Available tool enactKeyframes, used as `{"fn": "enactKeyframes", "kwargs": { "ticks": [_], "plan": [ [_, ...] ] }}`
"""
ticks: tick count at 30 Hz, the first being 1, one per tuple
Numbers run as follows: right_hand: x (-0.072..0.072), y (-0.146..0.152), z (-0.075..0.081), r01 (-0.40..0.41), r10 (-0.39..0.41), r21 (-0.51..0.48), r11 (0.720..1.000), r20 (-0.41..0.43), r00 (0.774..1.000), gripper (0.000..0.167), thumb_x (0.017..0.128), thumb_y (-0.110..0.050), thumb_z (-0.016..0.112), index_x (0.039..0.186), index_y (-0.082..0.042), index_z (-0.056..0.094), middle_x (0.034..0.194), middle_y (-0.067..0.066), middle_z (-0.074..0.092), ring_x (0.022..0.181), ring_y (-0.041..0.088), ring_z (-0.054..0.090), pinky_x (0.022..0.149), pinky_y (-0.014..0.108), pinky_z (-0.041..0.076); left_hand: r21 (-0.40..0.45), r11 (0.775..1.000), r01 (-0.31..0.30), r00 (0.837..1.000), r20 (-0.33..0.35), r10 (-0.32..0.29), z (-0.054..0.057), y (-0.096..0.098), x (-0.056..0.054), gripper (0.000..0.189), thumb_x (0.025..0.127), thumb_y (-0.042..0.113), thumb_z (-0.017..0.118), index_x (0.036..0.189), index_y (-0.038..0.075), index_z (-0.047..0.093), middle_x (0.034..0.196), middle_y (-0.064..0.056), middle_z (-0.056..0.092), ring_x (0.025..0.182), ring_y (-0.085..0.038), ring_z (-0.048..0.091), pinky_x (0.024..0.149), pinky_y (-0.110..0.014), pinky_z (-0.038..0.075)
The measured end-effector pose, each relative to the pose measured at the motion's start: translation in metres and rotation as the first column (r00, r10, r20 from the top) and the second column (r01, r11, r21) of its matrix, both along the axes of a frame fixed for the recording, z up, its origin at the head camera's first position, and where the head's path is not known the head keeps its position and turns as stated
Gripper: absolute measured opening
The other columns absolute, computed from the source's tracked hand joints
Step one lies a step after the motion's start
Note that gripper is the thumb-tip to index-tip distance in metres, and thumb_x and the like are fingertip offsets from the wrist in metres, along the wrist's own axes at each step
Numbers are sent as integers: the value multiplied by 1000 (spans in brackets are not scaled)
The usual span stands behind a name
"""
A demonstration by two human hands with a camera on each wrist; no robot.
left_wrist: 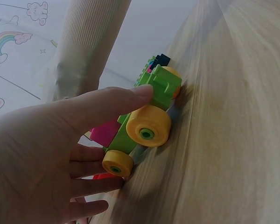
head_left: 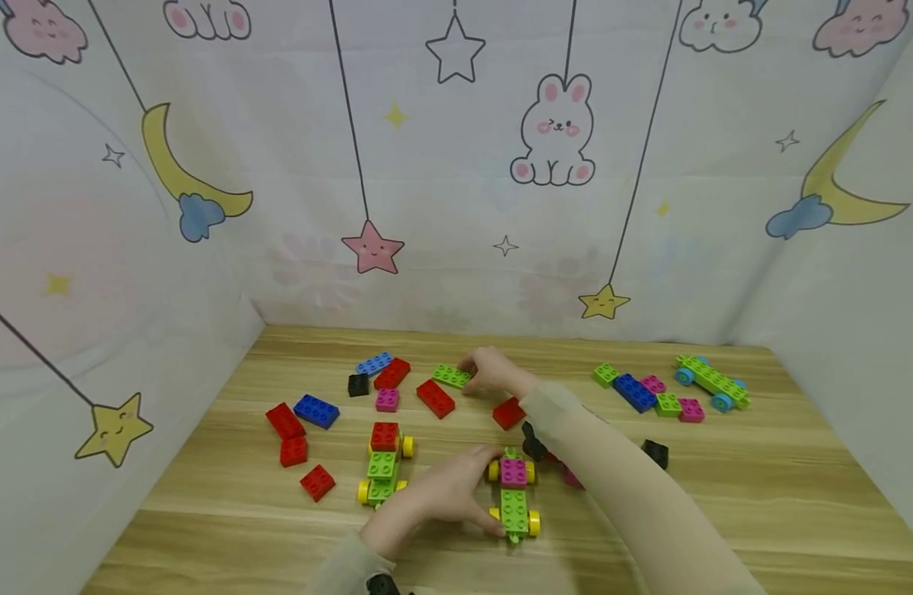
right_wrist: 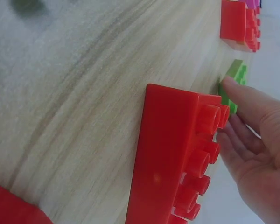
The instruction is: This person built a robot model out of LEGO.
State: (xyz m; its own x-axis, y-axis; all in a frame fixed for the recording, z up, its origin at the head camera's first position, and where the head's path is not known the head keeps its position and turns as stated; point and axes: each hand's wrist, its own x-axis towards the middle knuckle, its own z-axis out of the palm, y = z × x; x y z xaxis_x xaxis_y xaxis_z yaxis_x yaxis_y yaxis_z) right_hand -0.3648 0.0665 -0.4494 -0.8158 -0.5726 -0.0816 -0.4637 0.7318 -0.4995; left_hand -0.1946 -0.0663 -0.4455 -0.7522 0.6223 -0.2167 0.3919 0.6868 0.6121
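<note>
My left hand (head_left: pixel 456 487) holds a toy car (head_left: pixel 514 506) with a green base, yellow wheels and a magenta brick on top. In the left wrist view the thumb of that hand (left_wrist: pixel 42 135) presses the green end of the car (left_wrist: pixel 119 140), and the other fingers reach along its far side. Farther back, my right hand (head_left: pixel 493 372) pinches the right end of a flat green brick (head_left: pixel 450 376) on the table. The right wrist view shows the thumb and fingers of this hand (right_wrist: pixel 266 140) at the green brick (right_wrist: pixel 234 84), beyond a large red brick (right_wrist: pixel 168 154).
Another yellow-wheeled car (head_left: pixel 383 464) stands left of my left hand. Loose red, blue, black and magenta bricks lie on the wooden table (head_left: pixel 225 512). At the right are several bricks, a blue-wheeled green car (head_left: pixel 712 382) and a black brick (head_left: pixel 655 453). A printed curtain (head_left: pixel 456 165) closes the back.
</note>
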Motion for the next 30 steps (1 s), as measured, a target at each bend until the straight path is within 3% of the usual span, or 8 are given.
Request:
{"fn": "enactKeyframes", "kwargs": {
  "ticks": [13,30],
  "plan": [
    [2,11,4,65,-65,0,998,62,996,43,80,-11,81,119,2,67,116,16,69,106,28,65,92,36,54,7,1000,-7,1000,7,7,-1,0,0,103,69,46,87,150,9,36,153,-9,40,138,-27,43,112,-43,39],
    [8,29,10,139,-142,41,989,84,986,41,74,-13,85,111,-1,72,107,13,72,100,26,67,86,34,56,15,1000,-3,1000,18,3,-1,0,-2,102,70,47,86,150,9,36,153,-9,40,138,-25,42,112,-43,38]
  ]
}}
